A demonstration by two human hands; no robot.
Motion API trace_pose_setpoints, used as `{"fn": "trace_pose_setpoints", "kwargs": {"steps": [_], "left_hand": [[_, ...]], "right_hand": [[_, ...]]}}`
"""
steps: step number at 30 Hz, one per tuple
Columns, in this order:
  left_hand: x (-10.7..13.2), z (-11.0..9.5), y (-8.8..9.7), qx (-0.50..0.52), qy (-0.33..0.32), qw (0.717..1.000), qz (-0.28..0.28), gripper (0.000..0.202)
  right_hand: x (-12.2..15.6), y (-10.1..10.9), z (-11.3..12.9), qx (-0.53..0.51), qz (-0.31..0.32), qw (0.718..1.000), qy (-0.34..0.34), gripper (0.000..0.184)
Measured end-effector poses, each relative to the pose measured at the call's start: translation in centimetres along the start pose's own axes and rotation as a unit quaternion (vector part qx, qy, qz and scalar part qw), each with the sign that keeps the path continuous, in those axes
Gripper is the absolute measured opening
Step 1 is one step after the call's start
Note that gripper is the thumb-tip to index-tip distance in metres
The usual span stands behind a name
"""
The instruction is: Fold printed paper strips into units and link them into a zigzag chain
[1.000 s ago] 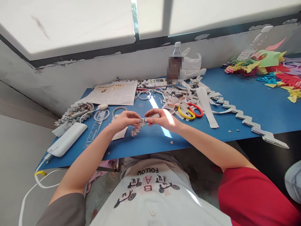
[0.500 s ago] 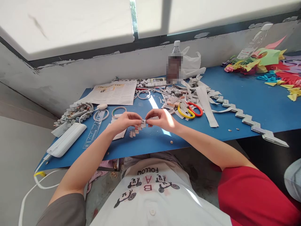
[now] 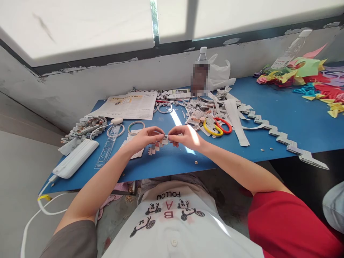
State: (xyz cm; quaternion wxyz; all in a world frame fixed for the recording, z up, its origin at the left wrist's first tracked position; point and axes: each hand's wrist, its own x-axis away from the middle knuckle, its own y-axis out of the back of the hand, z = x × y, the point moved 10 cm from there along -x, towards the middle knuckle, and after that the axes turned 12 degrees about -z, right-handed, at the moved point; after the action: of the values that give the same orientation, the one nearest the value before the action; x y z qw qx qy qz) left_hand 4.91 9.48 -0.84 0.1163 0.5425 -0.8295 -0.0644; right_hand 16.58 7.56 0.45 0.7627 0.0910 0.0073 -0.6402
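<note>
Above the near part of the blue table, my left hand (image 3: 147, 139) and my right hand (image 3: 186, 137) meet fingertip to fingertip. Between them is a short zigzag chain of folded newspaper strips (image 3: 155, 147), its free end hanging down below my left fingers. My left thumb and fingers pinch the chain near its upper end. The right thumb and fingers close on that same end, where a bit of paper strip shows; the fingertips partly hide the joint. Under my left wrist lie folded paper sheets (image 3: 137, 153).
Scissors (image 3: 218, 127) with yellow and red handles lie by a heap of paper strips (image 3: 200, 109). A long folded chain (image 3: 282, 137) stretches right. On the left are a white power bank (image 3: 75, 159), a clear ruler (image 3: 108, 148) and a coiled chain (image 3: 87, 129). A bottle (image 3: 200, 73) stands behind.
My left fingertips have shifted slightly right over the chain's upper end, covering more of it. The right fingers have curled a little lower around the joint.
</note>
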Motion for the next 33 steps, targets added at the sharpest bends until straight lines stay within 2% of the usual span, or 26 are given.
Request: {"fn": "trace_pose_setpoints", "kwargs": {"steps": [4, 10, 15, 21, 24, 29, 33], "left_hand": [[0.4, -0.6, -0.4, -0.019, -0.011, 1.000, 0.006, 0.048], [1.2, -1.0, -1.1, -0.115, -0.035, 0.993, 0.004, 0.033], [1.6, -1.6, -1.4, -0.157, -0.067, 0.985, 0.010, 0.027], [1.8, -1.0, -1.9, -0.131, -0.068, 0.987, 0.069, 0.025], [1.8, -0.8, -1.9, -0.130, -0.066, 0.986, 0.079, 0.024], [1.7, -0.1, -1.8, -0.178, -0.040, 0.981, 0.069, 0.024], [2.0, 0.0, -2.3, -0.179, -0.025, 0.979, 0.089, 0.024]], "right_hand": [[-0.1, 0.2, 0.2, -0.009, -0.019, 1.000, 0.014, 0.014], [-0.1, -0.1, 0.4, -0.041, 0.006, 0.999, -0.001, 0.022], [0.0, -0.7, -1.2, -0.036, 0.072, 0.994, -0.070, 0.034], [1.0, -2.9, -2.6, -0.107, 0.190, 0.966, -0.142, 0.034], [1.0, -3.0, -2.2, -0.093, 0.186, 0.971, -0.115, 0.031], [0.8, -2.3, -1.3, 0.031, 0.134, 0.990, -0.028, 0.024], [1.0, -2.5, -1.5, 0.069, 0.165, 0.984, -0.013, 0.022]]}}
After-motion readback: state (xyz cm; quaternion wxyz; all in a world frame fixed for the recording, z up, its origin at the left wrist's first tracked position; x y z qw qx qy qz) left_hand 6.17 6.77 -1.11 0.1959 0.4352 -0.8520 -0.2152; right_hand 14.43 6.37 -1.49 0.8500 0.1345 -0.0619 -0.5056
